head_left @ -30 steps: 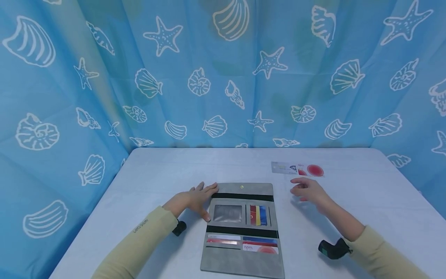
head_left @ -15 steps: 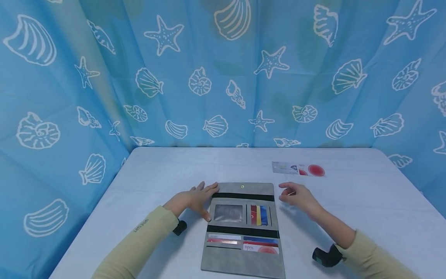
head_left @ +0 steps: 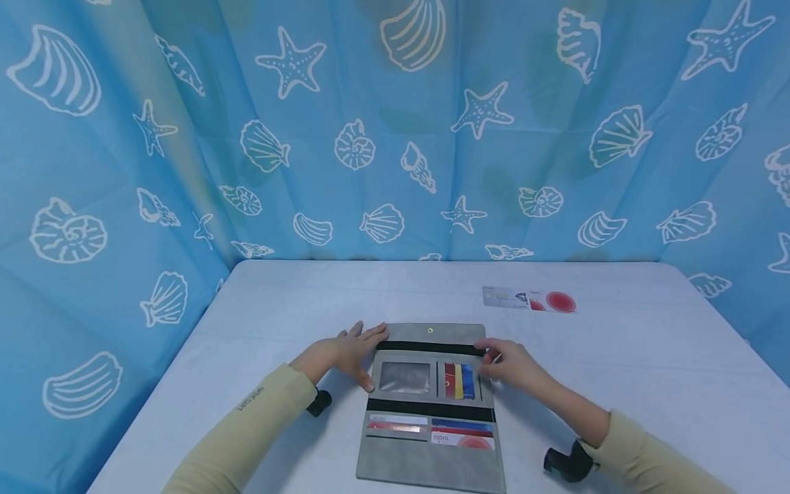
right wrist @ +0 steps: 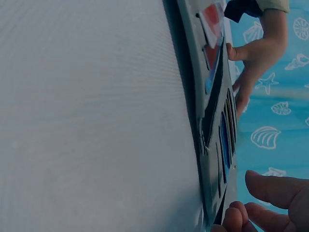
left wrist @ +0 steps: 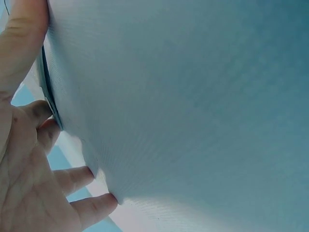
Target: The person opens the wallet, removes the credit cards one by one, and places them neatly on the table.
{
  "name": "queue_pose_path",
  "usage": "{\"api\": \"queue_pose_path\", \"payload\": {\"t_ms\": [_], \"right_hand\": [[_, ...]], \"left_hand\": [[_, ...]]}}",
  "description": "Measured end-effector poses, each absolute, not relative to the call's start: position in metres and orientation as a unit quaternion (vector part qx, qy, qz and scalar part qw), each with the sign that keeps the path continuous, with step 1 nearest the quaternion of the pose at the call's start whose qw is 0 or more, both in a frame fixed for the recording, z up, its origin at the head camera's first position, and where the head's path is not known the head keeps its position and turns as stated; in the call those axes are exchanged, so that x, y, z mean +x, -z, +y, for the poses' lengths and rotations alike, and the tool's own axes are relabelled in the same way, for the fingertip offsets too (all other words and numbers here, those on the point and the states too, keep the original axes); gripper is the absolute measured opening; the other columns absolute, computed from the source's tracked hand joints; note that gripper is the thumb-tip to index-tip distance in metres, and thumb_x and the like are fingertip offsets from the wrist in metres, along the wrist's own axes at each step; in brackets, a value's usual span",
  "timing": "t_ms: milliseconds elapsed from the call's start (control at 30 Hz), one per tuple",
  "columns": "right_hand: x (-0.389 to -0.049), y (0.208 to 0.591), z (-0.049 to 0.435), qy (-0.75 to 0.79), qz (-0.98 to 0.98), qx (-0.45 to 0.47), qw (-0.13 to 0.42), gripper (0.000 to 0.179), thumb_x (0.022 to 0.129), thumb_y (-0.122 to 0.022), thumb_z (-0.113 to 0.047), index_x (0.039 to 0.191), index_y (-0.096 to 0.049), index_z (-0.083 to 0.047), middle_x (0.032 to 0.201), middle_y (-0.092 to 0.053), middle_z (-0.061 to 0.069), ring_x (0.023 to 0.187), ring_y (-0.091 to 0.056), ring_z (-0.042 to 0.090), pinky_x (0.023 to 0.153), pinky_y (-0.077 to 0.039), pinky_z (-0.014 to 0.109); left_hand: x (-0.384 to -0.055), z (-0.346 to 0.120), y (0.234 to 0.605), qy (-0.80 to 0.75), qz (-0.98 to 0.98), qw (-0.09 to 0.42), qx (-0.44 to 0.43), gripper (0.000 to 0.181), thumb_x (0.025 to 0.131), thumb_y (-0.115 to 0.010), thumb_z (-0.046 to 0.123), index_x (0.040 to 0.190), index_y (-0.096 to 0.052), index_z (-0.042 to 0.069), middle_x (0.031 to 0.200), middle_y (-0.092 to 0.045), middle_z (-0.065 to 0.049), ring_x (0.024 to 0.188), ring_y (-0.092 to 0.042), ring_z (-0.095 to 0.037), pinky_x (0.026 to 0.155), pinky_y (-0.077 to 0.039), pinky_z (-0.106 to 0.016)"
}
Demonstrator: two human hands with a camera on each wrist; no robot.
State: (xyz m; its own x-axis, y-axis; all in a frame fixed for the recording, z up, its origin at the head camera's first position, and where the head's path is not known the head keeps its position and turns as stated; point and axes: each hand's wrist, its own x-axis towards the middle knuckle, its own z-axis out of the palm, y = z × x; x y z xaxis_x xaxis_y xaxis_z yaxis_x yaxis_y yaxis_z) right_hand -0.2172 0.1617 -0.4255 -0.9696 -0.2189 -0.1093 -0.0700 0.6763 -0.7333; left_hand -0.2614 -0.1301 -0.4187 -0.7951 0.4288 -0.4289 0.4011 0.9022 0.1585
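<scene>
A grey wallet (head_left: 432, 460) lies unfolded on the white table, with cards in its slots. My left hand (head_left: 342, 355) rests spread at its upper left edge, fingertips and thumb at the border; the left wrist view shows the fingers (left wrist: 72, 181) pressing on the cloth. My right hand (head_left: 512, 363) is over the wallet's right edge, beside the slot of red, yellow and blue cards (head_left: 459, 381). Its thumb (right wrist: 270, 186) stands apart from the bent fingers, with nothing held between them. Lower slots hold a white and red card (head_left: 461, 439) and a silvery-red card (head_left: 396, 424).
A silver card (head_left: 503, 297) and a white card with red circles (head_left: 558, 302) lie side by side on the table (head_left: 296, 295) behind my right hand. A blue shell-print curtain (head_left: 370, 171) hangs behind the table's far edge.
My right hand has moved left and toward me, from near the two loose cards to the wallet's right edge. The left hand and the wallet have stayed in place.
</scene>
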Motion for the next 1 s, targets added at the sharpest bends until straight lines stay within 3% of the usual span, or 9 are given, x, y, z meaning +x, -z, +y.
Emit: {"api": "queue_pose_path", "payload": {"t_ms": [400,567,800,1000], "right_hand": [[-0.217,0.432,0.152,0.350,0.920,-0.117,0.132,0.048,0.077,-0.072,-0.008,0.120,-0.055,0.006,0.064,-0.047,0.002,0.061,-0.046,0.012,0.054,-0.039,0.019],[-0.216,0.431,0.150,0.316,0.929,-0.136,0.134,0.048,0.076,-0.073,-0.010,0.118,-0.057,0.006,0.069,-0.050,0.001,0.067,-0.049,0.011,0.058,-0.044,0.019],[-0.214,0.429,0.144,0.288,0.937,-0.148,0.133,0.035,0.072,-0.077,-0.012,0.103,-0.064,0.001,0.082,-0.057,0.001,0.073,-0.052,0.012,0.068,-0.053,0.026],[-0.213,0.429,0.140,0.325,0.930,-0.095,0.142,0.031,0.074,-0.075,-0.007,0.098,-0.057,-0.002,0.074,-0.052,0.002,0.070,-0.051,0.012,0.065,-0.051,0.025]], "left_hand": [[-0.261,-0.129,0.417,-0.024,0.947,0.238,0.212,0.104,0.068,-0.077,0.043,0.148,-0.015,0.018,0.155,-0.006,0.001,0.140,-0.004,-0.035,0.110,-0.013,-0.054],[-0.262,-0.129,0.418,-0.025,0.947,0.240,0.213,0.104,0.068,-0.077,0.043,0.148,-0.015,0.018,0.155,-0.006,0.001,0.140,-0.004,-0.035,0.110,-0.013,-0.054],[-0.262,-0.129,0.418,-0.031,0.947,0.239,0.212,0.104,0.068,-0.077,0.042,0.148,-0.015,0.018,0.155,-0.006,0.001,0.140,-0.003,-0.035,0.110,-0.012,-0.054],[-0.262,-0.128,0.418,-0.030,0.947,0.244,0.209,0.105,0.068,-0.077,0.042,0.148,-0.014,0.018,0.155,-0.005,0.001,0.140,-0.002,-0.035,0.110,-0.012,-0.053]]}}
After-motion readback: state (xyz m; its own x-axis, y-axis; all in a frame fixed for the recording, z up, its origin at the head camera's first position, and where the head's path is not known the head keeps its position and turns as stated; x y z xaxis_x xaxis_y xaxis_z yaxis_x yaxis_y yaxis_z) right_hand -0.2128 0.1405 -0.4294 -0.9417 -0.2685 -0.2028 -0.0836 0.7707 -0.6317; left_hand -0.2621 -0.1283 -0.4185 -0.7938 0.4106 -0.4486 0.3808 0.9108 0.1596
